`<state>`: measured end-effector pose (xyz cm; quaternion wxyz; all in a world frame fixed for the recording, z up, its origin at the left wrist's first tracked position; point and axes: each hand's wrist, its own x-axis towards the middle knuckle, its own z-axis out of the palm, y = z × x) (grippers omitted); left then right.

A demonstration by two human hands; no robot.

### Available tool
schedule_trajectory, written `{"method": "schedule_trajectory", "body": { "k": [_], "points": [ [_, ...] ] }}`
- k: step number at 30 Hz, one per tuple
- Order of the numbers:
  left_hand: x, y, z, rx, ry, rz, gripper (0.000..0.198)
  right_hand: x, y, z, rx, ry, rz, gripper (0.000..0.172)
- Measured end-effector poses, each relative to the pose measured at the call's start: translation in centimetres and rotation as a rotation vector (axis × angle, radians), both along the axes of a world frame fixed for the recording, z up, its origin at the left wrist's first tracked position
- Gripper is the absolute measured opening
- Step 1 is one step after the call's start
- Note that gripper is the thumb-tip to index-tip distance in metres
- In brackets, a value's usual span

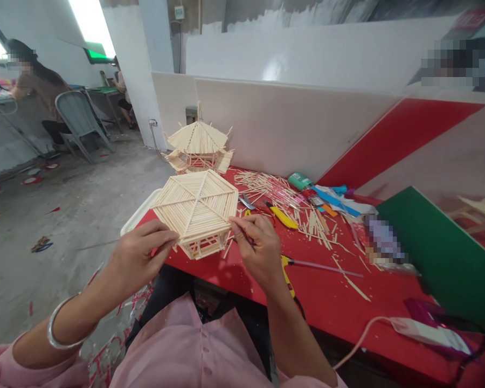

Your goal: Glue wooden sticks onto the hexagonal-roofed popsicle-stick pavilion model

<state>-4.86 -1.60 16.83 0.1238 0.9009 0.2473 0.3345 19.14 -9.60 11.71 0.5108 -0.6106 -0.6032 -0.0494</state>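
Head view, stick house: I see the stick house [208, 245] between the two hands, at the near left part of the red table [315, 296]; whether it rests there or is held up, I can't tell.
Left hand: the left hand [145, 248] pinches thumb to fingertips at the front left of the roof [198, 199].
Right hand: the right hand [258, 245] pinches at the front right corner, well apart from the left; I can't make out whether they share a separate stick.
Done: the six-sided roof looks fully covered, strips meet at its middle, and open framed sides stand beneath.
Left: I judge the front edge unfinished, and the top lacks the peak of the tiered tower [198, 139] behind.
Supplies: many loose sticks [254, 186] lie unused; the glue gun [286, 275] is beside the right forearm.
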Motion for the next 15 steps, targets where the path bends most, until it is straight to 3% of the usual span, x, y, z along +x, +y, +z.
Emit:
{"method": "schedule_trajectory", "body": {
  "k": [15],
  "points": [
    [-0.41, 0.18, -0.18, -0.008, 0.058, -0.014, 0.021, -0.11, -0.57, -0.03, -0.037, 0.042, 0.045, 0.026]
  ]
}}
